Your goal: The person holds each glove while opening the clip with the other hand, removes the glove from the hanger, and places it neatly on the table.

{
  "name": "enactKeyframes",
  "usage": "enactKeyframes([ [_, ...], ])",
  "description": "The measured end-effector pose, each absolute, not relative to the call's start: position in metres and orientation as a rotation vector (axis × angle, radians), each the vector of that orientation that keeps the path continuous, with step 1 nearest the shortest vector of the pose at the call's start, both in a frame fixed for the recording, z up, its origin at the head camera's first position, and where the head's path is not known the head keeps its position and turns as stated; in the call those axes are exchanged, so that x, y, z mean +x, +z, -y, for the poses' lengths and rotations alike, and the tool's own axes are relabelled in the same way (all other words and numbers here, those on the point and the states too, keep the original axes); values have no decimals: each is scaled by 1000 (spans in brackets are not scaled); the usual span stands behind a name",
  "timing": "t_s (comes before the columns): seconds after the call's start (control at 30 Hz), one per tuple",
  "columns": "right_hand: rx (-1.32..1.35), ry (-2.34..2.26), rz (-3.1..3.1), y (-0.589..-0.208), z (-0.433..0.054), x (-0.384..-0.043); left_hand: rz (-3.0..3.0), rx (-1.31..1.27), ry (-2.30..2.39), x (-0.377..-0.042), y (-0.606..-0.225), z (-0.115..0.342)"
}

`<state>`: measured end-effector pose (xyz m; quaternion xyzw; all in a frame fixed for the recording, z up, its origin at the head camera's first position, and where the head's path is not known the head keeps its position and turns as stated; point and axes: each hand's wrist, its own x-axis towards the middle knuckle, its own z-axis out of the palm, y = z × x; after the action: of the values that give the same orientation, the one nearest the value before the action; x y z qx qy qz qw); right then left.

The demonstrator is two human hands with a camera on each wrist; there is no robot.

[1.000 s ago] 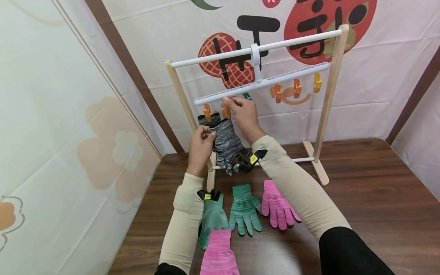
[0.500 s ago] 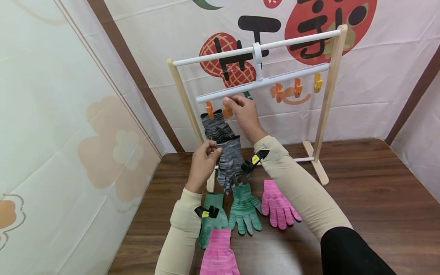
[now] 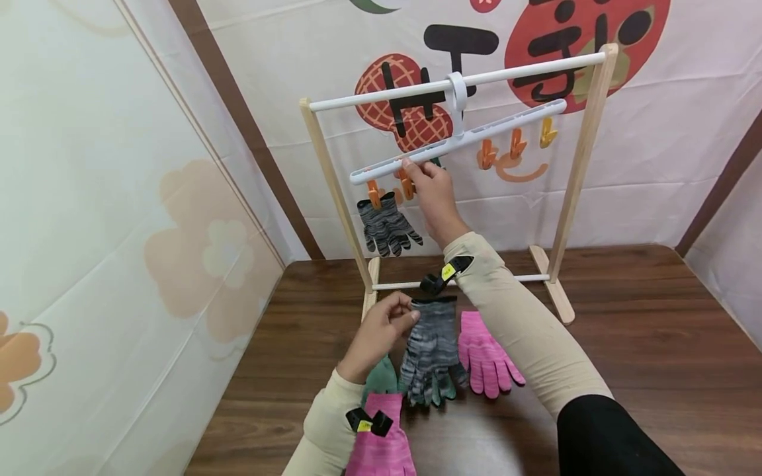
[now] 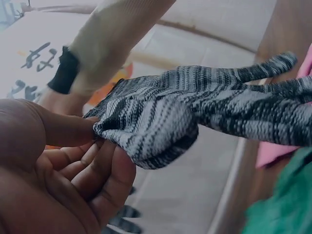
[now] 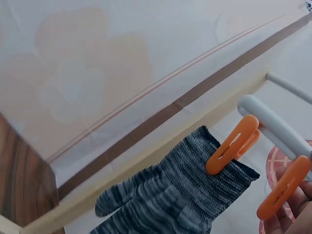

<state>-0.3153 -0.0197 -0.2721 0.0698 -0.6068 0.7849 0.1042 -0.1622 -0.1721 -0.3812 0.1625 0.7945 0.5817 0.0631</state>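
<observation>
My left hand (image 3: 378, 334) pinches a grey-and-black knit glove (image 3: 432, 337) by its cuff, low over the table; in the left wrist view the thumb and fingers grip the cuff edge (image 4: 105, 124). Up at the hanger, my right hand (image 3: 439, 201) pinches an orange clothes clip (image 3: 406, 185), the second from the left end. A matching striped glove (image 3: 389, 226) hangs from the leftmost orange clip (image 3: 374, 195), which bites its cuff. The right wrist view shows the held clip (image 5: 284, 189) beside that hanging glove (image 5: 178, 183), with no glove in it.
A pale hanger (image 3: 488, 132) hooks over the white bar (image 3: 536, 69) of a wooden stand (image 3: 580, 165), left end lower. Two orange clips and a yellow clip (image 3: 548, 133) hang on its right half. Pink gloves (image 3: 489, 360) and a partly covered green glove (image 3: 381, 377) lie on the table.
My left hand has brought its glove down and right, away from the hanging glove, to above the green gloves. My right hand stays at the clip; the hanger's left end tilts lower.
</observation>
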Motion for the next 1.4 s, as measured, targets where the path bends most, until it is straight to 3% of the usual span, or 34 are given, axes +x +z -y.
enactKeyframes([
  [0.4, 155, 2462, 1658, -266, 17, -308, -2165, 295, 1650, -113, -442, 155],
  [0.67, 154, 2484, 1631, -267, 16, -307, -2339, 207, 1505, -98, -456, 154],
  [1.4, 151, 2477, 1646, -267, 15, -308, -2872, 602, 708, -74, -458, 144],
])
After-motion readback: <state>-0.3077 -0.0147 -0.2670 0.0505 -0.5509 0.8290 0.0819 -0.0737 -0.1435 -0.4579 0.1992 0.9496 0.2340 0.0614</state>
